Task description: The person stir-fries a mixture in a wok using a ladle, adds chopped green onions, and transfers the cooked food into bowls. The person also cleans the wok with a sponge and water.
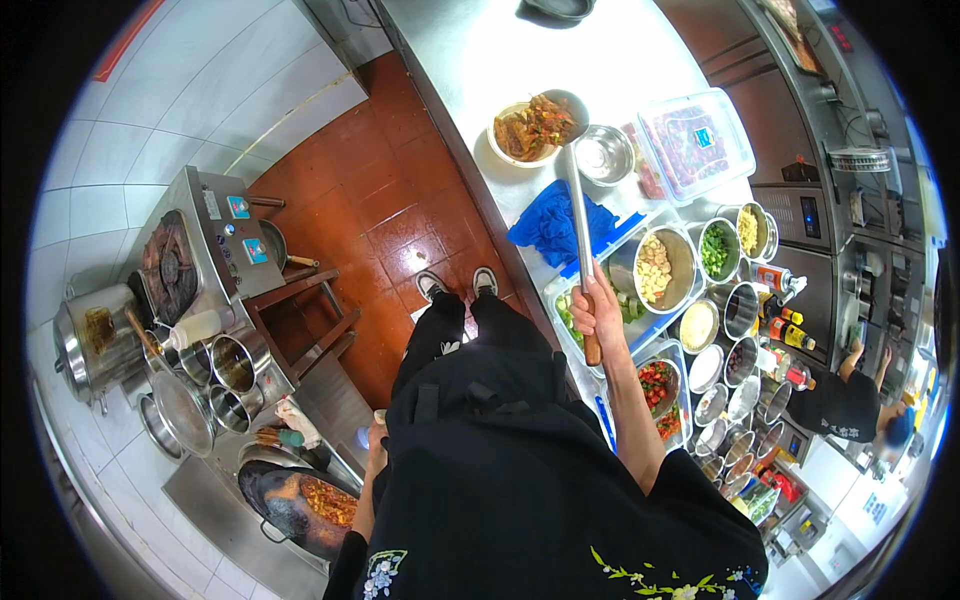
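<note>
My right hand (600, 311) grips the wooden end of a long-handled metal ladle (579, 199). The ladle's bowl tips against a white bowl (501, 154) on the steel counter. Brown pieces of cooked food with red and green bits (534, 129) fill the white bowl and reach into the ladle. Low at my left side, my left hand (377, 448) is partly hidden by my black clothing, and what its fingers do is unclear. Near it sits a blackened wok (289, 504) holding reddish chopped food (330, 501).
A crumpled blue cloth (562, 223), a steel bowl (604, 155) and a lidded plastic box (697, 146) lie around the ladle. Steel pots of chopped ingredients (664, 270) line the counter. A gas burner (171, 255) and stockpot (97, 341) stand left. Another person (836, 405) works beyond the counter.
</note>
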Motion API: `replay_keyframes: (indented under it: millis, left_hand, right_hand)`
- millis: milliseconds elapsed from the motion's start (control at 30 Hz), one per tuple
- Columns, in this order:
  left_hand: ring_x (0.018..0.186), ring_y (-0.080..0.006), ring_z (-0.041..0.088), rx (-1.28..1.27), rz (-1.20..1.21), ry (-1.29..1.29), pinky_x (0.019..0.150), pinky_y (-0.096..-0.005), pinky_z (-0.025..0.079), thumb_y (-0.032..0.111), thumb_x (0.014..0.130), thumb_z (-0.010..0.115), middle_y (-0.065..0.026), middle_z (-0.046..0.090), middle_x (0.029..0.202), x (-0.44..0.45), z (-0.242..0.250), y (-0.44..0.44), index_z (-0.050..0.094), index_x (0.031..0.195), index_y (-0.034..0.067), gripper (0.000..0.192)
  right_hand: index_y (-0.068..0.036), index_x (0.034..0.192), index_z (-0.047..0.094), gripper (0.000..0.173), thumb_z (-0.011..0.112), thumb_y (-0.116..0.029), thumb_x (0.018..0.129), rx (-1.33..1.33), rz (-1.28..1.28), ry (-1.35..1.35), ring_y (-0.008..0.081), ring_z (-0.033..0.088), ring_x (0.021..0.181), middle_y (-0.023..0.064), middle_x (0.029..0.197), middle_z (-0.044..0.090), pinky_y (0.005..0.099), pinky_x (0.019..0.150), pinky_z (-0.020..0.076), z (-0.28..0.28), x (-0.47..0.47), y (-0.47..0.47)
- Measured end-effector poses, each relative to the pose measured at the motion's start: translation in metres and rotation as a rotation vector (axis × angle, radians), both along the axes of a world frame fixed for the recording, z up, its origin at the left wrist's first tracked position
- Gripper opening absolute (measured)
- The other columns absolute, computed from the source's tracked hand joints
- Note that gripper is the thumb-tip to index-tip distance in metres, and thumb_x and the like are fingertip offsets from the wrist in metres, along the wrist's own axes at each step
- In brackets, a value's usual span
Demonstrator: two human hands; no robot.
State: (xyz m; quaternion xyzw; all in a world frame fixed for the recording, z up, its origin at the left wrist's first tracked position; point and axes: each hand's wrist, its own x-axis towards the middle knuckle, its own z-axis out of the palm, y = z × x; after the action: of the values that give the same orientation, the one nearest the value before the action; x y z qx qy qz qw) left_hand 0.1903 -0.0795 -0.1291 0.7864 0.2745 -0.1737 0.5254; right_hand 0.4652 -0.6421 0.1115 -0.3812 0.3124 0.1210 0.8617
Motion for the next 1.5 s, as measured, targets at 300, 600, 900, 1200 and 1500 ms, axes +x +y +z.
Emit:
replay_keyframes:
  millis: [300,600,900,1200,1500]
  left_hand:
    - [0.057,-0.0204,0.059,0.0,0.005,0.069,0.057,-0.0327,0.048,0.014,0.091,0.056,-0.0031,0.065,0.073,0.01,0.004,-0.01,0.063,0.09,0.001,0.015]
    - [0.057,-0.0202,0.06,-0.004,-0.002,0.104,0.057,-0.0324,0.048,0.015,0.089,0.058,-0.0035,0.065,0.073,0.016,0.002,-0.012,0.064,0.091,0.001,0.015]
    - [0.058,-0.02,0.061,-0.008,-0.022,0.114,0.056,-0.0321,0.048,0.016,0.088,0.059,-0.004,0.065,0.073,0.028,-0.002,-0.012,0.064,0.091,0.002,0.015]
    - [0.058,-0.0199,0.061,0.0,-0.026,0.139,0.056,-0.0318,0.048,0.016,0.087,0.061,-0.0045,0.065,0.073,0.031,0.0,-0.016,0.065,0.091,0.002,0.016]
    - [0.059,-0.0197,0.062,0.014,0.004,0.181,0.055,-0.0315,0.047,0.017,0.085,0.063,-0.0049,0.066,0.073,0.016,0.008,-0.025,0.065,0.092,0.002,0.017]
  right_hand:
    - [-0.024,0.159,0.023,0.053,0.039,-0.021,0.109,0.018,0.015,-0.001,0.0036,0.033,0.048,-0.0012,0.073,0.037,0.0162,0.037,0.0264,0.026,-0.002,-0.014]
    - [-0.023,0.159,0.021,0.055,0.041,-0.021,0.108,0.081,0.005,0.0,0.0038,0.033,0.048,-0.0007,0.073,0.038,0.0165,0.038,0.0262,0.033,-0.004,-0.017]
    - [-0.021,0.159,0.022,0.054,0.042,-0.023,0.108,-0.107,0.061,0.037,0.0037,0.033,0.048,-0.001,0.072,0.038,0.0164,0.038,0.0283,0.035,-0.007,-0.011]
    - [-0.016,0.159,0.027,0.057,0.047,-0.018,0.105,-0.45,0.224,0.067,0.005,0.036,0.05,-0.0043,0.069,0.04,0.0205,0.043,0.0327,0.03,-0.004,-0.003]
    - [-0.016,0.159,0.028,0.058,0.049,-0.015,0.104,-0.508,0.254,0.068,0.0051,0.037,0.049,-0.0046,0.068,0.04,0.0211,0.043,0.033,0.026,-0.001,-0.011]
